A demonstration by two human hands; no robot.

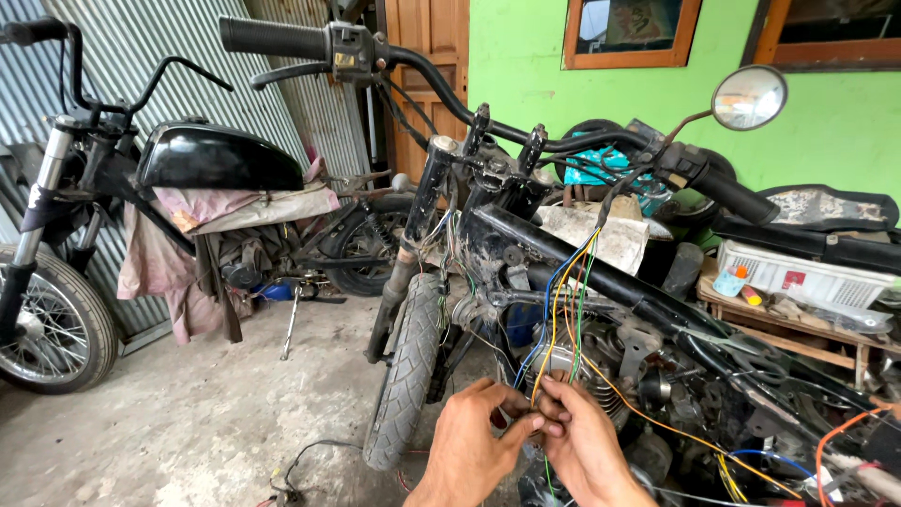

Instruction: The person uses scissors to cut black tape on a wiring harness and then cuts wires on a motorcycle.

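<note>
Down at the bottom centre of the head view, both hands meet on a bundle of loose wires [556,319] hanging from the stripped motorcycle frame [601,277]. Left hand [469,441] has its fingers [514,427] narrowed to a pinch on the wire ends; right hand [587,446] mirrors it, fingers [554,413] pinched on the same spot, touching the left's. Blue, yellow, green and orange strands run from under the handlebar [526,131] down along the frame to the hands, just in front of the engine [601,376]. Which exact strands are pinched, cannot tell; the fingertips hide the ends.

Front tyre [405,376] stands just left of the hands, fork [413,235] above it. An orange wire [657,422] trails off right toward the engine's lower side. Round mirror [748,97] sits on the right bar end. A second motorcycle [188,178] with a black tank, draped in cloth, stands well apart at left on the concrete floor [188,413]. Wooden bench with clutter [798,300] at right, green wall [526,56] behind.

Judgement on handling: thin strands, so keep the pinch close to the ends, hold one side steady while the other works, and keep slack in the bundle so nothing pulls at the upper connections. Separate colours before joining; tangle risk looks high.
</note>
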